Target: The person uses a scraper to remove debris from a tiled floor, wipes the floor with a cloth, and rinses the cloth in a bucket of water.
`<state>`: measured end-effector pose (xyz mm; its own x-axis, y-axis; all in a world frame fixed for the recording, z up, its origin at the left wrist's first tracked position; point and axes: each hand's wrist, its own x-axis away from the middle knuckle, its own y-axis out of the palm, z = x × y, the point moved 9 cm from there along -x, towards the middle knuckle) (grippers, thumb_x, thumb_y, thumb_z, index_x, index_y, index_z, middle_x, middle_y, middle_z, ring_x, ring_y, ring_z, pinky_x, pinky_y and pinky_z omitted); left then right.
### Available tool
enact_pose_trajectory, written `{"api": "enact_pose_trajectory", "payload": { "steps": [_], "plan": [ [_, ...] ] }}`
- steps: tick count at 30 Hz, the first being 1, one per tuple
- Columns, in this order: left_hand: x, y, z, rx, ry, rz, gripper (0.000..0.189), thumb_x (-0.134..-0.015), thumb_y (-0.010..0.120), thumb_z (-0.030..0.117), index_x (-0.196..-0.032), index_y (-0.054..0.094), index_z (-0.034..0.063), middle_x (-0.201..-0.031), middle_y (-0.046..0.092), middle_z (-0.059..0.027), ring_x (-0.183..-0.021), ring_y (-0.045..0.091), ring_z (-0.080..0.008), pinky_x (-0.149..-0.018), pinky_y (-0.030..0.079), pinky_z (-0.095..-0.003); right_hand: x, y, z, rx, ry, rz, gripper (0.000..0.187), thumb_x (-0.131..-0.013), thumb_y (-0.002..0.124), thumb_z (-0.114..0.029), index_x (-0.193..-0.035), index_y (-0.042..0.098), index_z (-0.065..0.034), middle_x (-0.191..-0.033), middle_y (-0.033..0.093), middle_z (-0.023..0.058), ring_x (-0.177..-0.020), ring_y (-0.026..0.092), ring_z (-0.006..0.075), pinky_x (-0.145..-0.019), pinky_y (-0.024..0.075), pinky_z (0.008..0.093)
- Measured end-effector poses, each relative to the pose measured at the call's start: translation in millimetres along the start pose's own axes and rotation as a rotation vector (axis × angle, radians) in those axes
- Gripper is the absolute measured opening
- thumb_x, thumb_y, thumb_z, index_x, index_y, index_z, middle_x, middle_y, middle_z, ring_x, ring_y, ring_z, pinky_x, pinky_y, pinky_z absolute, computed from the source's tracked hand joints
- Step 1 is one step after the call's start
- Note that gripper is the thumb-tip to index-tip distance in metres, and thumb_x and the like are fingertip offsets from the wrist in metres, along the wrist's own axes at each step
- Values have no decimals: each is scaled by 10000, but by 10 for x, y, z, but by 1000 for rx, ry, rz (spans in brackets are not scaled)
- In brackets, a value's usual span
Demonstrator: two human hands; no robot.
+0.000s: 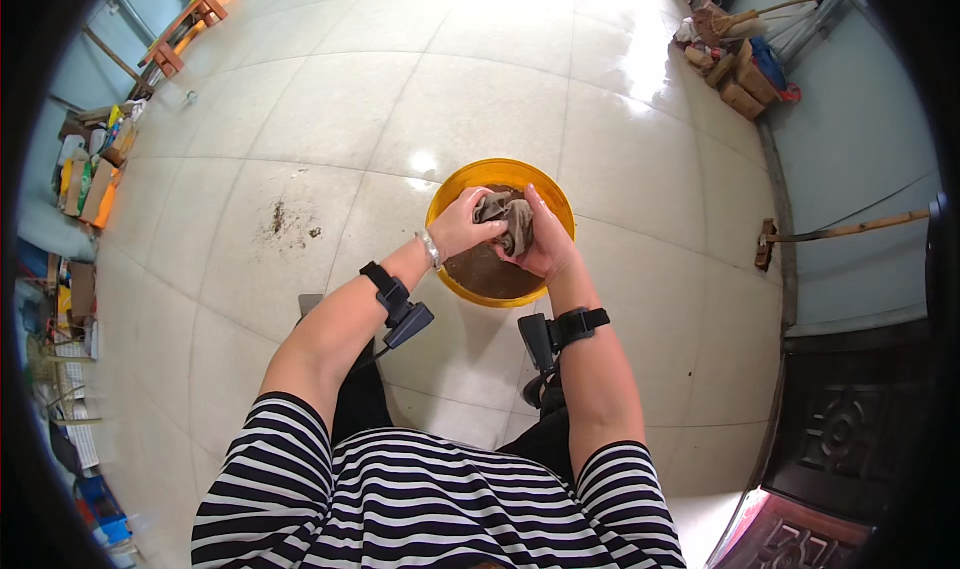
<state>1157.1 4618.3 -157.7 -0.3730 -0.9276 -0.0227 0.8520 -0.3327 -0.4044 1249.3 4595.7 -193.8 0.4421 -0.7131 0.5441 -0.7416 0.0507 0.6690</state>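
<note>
A bunched, wet grey-brown cloth (516,220) is gripped between both hands above a yellow plastic bucket (504,165). My left hand (463,225) clasps the cloth from the left, its thumb across the front. From the right, my right hand (549,242) cups it with the fingers beneath. Murky brown water (499,275) fills part of the bucket below. Both hands look wet. Parts of the fingers are hidden behind the cloth.
Dark dirt (279,220) is scattered on the tiled floor (337,103) left of the bucket. A long-handled brush (765,245) leans by the right wall. Cardboard boxes (750,81) and a straw broom (724,25) stand farther back. A wooden bench (180,36) is at far left.
</note>
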Motion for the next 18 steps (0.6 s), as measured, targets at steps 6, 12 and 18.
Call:
{"api": "enact_pose_trajectory", "payload": {
  "steps": [6,12,18],
  "plan": [
    [118,255,528,-328,315,-75,852,-619,737,260,-1329,293,100,-1165,417,-140,-1059,417,-269,-896,381,-338,-34,104,31,-36,-73,-223,605,-851,323,-585,-1210,423,-108,-1169,494,78,-1086,466,236,-887,421,391],
    [-82,-12,232,-575,280,101,476,-652,695,138,-1103,548,98,-981,525,-117,-923,513,-237,-820,437,-319,38,-18,106,261,11,-64,650,-845,292,-613,-1183,439,-77,-1134,511,48,-1001,494,209,-916,370,351],
    [49,287,709,-168,252,231,184,-730,584,245,-765,599,64,-816,578,-134,-750,558,-274,-684,436,-378,-247,-342,216,-208,-122,-111,531,-842,436,-490,-1181,443,-82,-1160,496,100,-1037,488,246,-873,429,388]
  ]
}}
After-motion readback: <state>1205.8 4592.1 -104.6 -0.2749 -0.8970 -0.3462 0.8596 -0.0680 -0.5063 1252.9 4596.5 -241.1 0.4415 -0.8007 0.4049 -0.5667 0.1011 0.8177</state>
